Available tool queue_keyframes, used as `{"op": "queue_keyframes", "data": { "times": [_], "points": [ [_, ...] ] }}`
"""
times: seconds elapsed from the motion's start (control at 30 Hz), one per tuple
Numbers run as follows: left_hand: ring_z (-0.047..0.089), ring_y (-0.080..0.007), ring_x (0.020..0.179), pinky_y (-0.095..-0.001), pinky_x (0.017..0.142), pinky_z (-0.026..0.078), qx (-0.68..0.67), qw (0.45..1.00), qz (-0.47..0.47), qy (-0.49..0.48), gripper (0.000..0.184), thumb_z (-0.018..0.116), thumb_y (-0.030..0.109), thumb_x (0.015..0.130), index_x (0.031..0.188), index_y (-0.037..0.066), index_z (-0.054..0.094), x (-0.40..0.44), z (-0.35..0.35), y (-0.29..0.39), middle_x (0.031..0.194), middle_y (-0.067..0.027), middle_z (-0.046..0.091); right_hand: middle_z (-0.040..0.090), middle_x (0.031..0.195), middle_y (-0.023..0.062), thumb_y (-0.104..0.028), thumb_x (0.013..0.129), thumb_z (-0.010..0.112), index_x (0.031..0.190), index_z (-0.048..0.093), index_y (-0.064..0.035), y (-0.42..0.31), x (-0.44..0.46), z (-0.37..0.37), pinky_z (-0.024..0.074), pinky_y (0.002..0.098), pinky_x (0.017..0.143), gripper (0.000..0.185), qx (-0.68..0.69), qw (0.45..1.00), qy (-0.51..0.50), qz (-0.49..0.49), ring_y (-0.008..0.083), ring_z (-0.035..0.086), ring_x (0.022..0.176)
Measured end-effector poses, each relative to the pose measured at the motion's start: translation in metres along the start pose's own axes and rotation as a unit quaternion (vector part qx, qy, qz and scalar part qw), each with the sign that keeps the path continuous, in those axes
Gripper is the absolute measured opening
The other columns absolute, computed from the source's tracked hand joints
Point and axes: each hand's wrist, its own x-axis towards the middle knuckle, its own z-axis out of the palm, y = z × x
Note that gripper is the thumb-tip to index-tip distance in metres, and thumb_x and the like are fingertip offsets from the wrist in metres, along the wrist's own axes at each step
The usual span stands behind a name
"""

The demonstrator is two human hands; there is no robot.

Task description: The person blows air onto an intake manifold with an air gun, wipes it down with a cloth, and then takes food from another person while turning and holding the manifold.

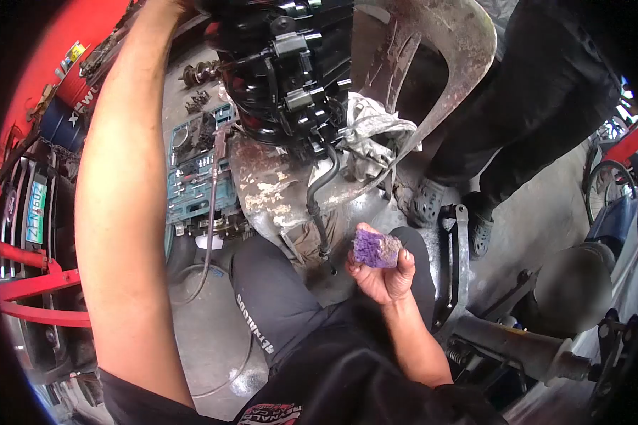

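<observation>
My right hand (384, 278) holds a purple sponge (376, 249) with a worn, brownish side, gripped between thumb and fingers above my lap. My left arm (124, 191) reaches up along the left side, and its hand is cut off by the top edge. Near that arm's far end stands a glossy black ribbed engine part (262, 85), which looks like an intake manifold, with metal-coloured fittings. It rests on a worn, paint-flaked chair (262, 177). From it a black hose (322, 188) hangs down towards my knees. A crumpled whitish rag (372, 134) lies beside the part.
A teal socket-set case (191, 188) lies open at left, an air hose (213, 212) passing over it. A person in black trousers (524, 92) and grey clogs (427, 202) stands at right. A metal jack-like frame (510, 343) is by my right side; red bars (42, 287) stand left.
</observation>
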Motion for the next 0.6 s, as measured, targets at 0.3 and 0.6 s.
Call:
{"op": "queue_keyframes", "data": {
  "times": [0.3, 0.6],
  "points": [
    [0.063, -0.0146, 0.083, -0.0287, 0.078, 0.047, 0.019, 0.998, -0.049, 0.027, 0.04, 0.055, 0.032, 0.094, 0.104, -0.001, 0.073, -0.007, 0.005, 0.014, 0.092, -0.006, 0.072, 0.063, 0.122, 0.0128, -0.046, 0.078, 0.076, 0.14, 0.047, 0.0029, 0.002, 0.004, 0.001, 0.0498, 0.0381, 0.084, 0.084, 0.017, 1.0, -0.005, -0.002, 0.0239, 0.062, 0.106],
    [0.064, -0.0164, 0.094, -0.0301, 0.088, 0.047, 0.018, 1.0, 0.014, -0.001, 0.04, 0.055, 0.031, 0.095, 0.111, -0.002, 0.072, -0.001, -0.001, -0.002, 0.104, -0.0094, 0.073, 0.063, 0.124, 0.0139, -0.046, 0.079, 0.074, 0.14, 0.047, 0.0028, 0.005, 0.0, 0.001, 0.0508, 0.0381, 0.084, 0.082, 0.013, 1.0, 0.018, -0.003, 0.0243, 0.062, 0.107]
  ]
}}
